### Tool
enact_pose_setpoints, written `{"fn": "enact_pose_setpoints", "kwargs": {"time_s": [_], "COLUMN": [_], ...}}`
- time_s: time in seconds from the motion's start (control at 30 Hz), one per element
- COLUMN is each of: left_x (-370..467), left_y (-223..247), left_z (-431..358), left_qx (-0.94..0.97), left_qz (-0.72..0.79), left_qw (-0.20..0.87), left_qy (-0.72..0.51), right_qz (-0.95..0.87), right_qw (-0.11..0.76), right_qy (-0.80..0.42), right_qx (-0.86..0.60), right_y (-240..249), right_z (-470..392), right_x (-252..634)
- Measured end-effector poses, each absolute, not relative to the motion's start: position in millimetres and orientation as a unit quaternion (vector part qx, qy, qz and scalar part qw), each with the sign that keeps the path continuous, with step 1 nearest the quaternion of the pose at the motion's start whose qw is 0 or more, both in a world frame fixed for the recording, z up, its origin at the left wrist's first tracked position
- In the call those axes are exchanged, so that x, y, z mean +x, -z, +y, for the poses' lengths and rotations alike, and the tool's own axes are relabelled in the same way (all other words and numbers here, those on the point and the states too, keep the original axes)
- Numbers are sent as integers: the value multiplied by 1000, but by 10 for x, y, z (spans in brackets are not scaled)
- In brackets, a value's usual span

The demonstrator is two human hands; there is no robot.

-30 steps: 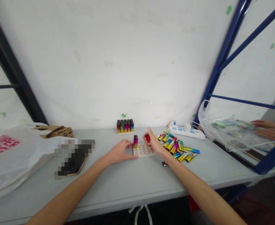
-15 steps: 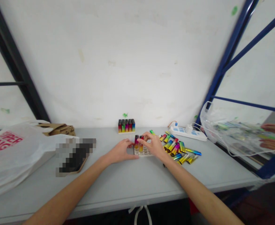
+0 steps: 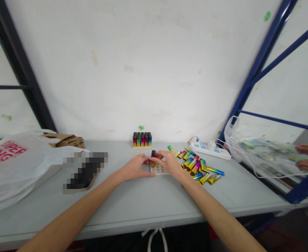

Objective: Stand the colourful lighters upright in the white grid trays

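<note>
on the grey table (image 3: 143,201), our left hand (image 3: 136,168) curves round the left end of a white holed tray (image 3: 161,171), fingers spread wide. our right hand (image 3: 171,163) pinches a shiny lighter (image 3: 154,164) at that same end, we can't tell if it's seated. loose lighters (image 3: 196,166) lie piled off to the right, a packed block of lighters (image 3: 142,140) stands by the wall (image 3: 164,77).

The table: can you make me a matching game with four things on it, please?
Things:
1. carrier bag
2. power strip
3. rows of lighters
4. tray with holes

Clues:
A. between the left hand and the right hand
B. a white plug is in it
C. has red print
D. standing upright near the wall

Pairs: 1-C, 2-B, 3-D, 4-A
</note>
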State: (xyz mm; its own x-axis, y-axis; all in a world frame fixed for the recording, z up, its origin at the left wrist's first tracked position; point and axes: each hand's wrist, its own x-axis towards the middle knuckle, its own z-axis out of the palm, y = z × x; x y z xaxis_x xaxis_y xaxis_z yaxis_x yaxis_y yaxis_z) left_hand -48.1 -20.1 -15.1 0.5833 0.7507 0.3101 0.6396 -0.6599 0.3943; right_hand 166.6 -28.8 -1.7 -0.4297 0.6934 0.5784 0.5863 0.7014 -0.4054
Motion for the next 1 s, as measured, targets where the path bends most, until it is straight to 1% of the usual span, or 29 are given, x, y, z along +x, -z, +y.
{"fn": "enact_pose_setpoints", "kwargs": {"time_s": [0.1, 0.3, 0.57, 0.63, 0.73, 0.8, 0.9, 0.93, 1.0], "left_x": [-475, -473, -465, -467, -474, -477, -479, -478, -478], "left_y": [140, 131, 111, 112, 114, 112, 103, 99, 92], "left_z": [-216, -227, -242, -242, -236, -232, -234, -237, -245], "left_qx": [878, 878, 883, 881, 879, 876, 873, 873, 873], "left_qz": [398, 399, 397, 403, 401, 402, 403, 404, 404], "left_qw": [131, 129, 123, 123, 136, 144, 149, 150, 151], "left_qy": [-232, -230, -217, -216, -220, -225, -229, -229, -226], "right_qz": [-853, -847, -879, -874, -867, -857, -816, -809, -827], "right_qw": [352, 289, 194, 189, 205, 233, 308, 309, 250], "right_qy": [-86, -4, 41, 49, 2, -32, 11, 29, 42], "right_qx": [-375, -447, -434, -444, -453, -459, -490, -499, -502], "right_y": [13, 8, -54, -69, -118, -169, -226, -227, -197], "right_z": [-290, -251, -283, -299, -295, -234, -8, 98, 315], "right_x": [1703, 1728, 1616, 1609, 1760, 1972, 2323, 2409, 2496]}}
